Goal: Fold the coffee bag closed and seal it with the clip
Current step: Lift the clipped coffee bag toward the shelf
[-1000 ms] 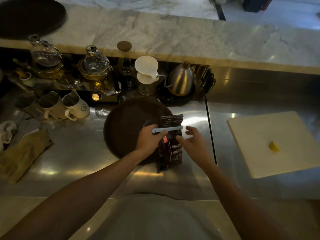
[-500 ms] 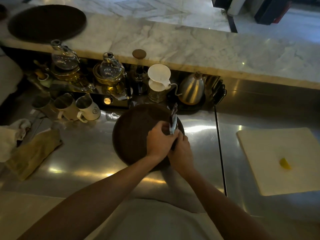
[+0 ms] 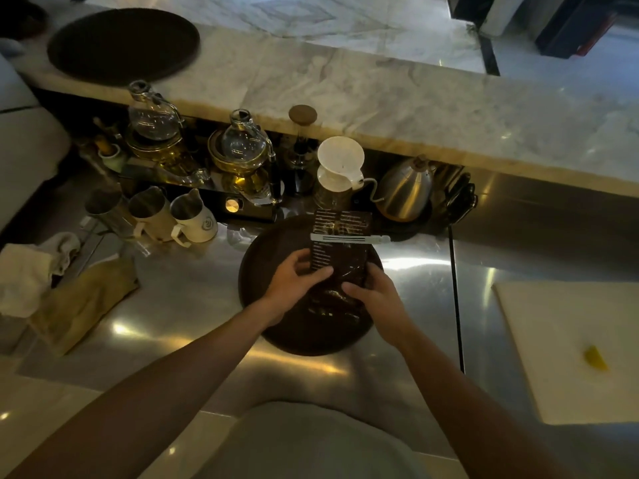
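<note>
A dark coffee bag with white print stands over a round dark tray on the steel counter. A pale blue clip is clamped across the bag just below its top, sticking out to the right. My left hand grips the bag's left side, thumb across its front. My right hand holds the right side lower down. The bag's bottom is hidden behind my hands.
Behind the tray stand a white dripper on a server, a steel gooseneck kettle, glass teapots and several milk jugs. Cloths lie at the left. A white cutting board carrying a lemon wedge lies at the right.
The bag was turned edge-on half a second ago and now shows its printed back to me. Both hands slid down from the clip to the bag's sides.
</note>
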